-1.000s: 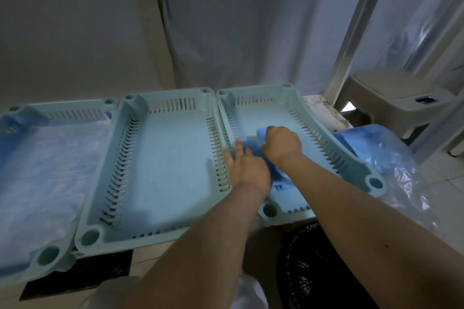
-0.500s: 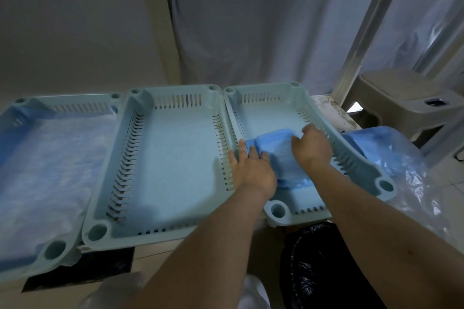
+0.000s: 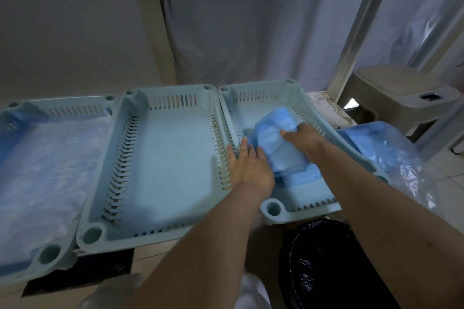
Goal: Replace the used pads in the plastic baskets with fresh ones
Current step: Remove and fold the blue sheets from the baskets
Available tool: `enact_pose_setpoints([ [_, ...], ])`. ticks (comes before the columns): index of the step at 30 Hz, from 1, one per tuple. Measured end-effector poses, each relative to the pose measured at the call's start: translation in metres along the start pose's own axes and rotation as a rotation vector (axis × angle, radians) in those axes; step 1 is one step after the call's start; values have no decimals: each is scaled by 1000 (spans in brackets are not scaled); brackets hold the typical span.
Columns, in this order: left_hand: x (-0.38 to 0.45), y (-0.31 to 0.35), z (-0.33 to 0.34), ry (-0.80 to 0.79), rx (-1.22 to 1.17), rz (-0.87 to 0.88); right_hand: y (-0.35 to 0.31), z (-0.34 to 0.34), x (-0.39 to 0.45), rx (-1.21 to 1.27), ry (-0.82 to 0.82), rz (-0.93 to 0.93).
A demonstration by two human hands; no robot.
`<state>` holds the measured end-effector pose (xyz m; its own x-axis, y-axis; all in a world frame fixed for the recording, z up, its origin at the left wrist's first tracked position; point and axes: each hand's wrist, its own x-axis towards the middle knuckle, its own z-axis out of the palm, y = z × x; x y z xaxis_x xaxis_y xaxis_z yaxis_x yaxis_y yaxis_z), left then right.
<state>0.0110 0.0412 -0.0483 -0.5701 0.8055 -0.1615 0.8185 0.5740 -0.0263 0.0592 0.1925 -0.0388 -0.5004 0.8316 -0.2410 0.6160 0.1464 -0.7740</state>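
Three pale green plastic baskets stand side by side. The left basket (image 3: 15, 110) holds a spread blue-and-white pad (image 3: 42, 165). The middle basket (image 3: 173, 93) has a bare floor. In the right basket (image 3: 283, 88) lies a folded blue pad (image 3: 276, 138), partly unfolded. My right hand (image 3: 305, 139) grips the pad's right edge, thumb on top. My left hand (image 3: 249, 164) rests flat on the pad's left side, by the basket's left wall.
A clear plastic bag with folded blue pads (image 3: 381, 148) lies right of the baskets. A black bin bag (image 3: 324, 266) gapes below the right basket. A beige plastic stool (image 3: 401, 98) stands at the far right. A curtain hangs behind.
My right hand has moved right and away from me, drawing the folded pad open. The left hand has stayed at the pad's left side.
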Motion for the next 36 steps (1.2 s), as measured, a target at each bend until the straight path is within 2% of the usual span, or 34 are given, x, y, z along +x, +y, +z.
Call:
enact_pose_setpoints([
  [4, 1, 1, 2, 9, -35, -18, 11, -30, 10, 2, -20, -28],
  [7, -1, 2, 0, 2, -37, -17, 34, -37, 16, -100, -107, 21],
  [9, -2, 2, -2, -4, -37, -15, 47, -34, 22, -195, -103, 46],
  [12, -2, 2, -2, 5, -34, -15, 47, -23, 17, -492, 87, 14],
  [14, -1, 3, -1, 17, -23, -15, 38, -15, 4, -699, 242, -106],
  [15, -1, 3, -1, 22, -9, -13, 34, -9, -1, -787, 246, -208],
  [17, 0, 4, 0, 28, 22, -3, 31, 5, -6, -921, 96, -336],
  [19, 1, 4, 2, 28, 31, 5, 34, 16, -7, -995, -36, -323],
  [36, 2, 4, 2, 16, 36, 30, 44, 31, -3, -1012, -94, -255],
])
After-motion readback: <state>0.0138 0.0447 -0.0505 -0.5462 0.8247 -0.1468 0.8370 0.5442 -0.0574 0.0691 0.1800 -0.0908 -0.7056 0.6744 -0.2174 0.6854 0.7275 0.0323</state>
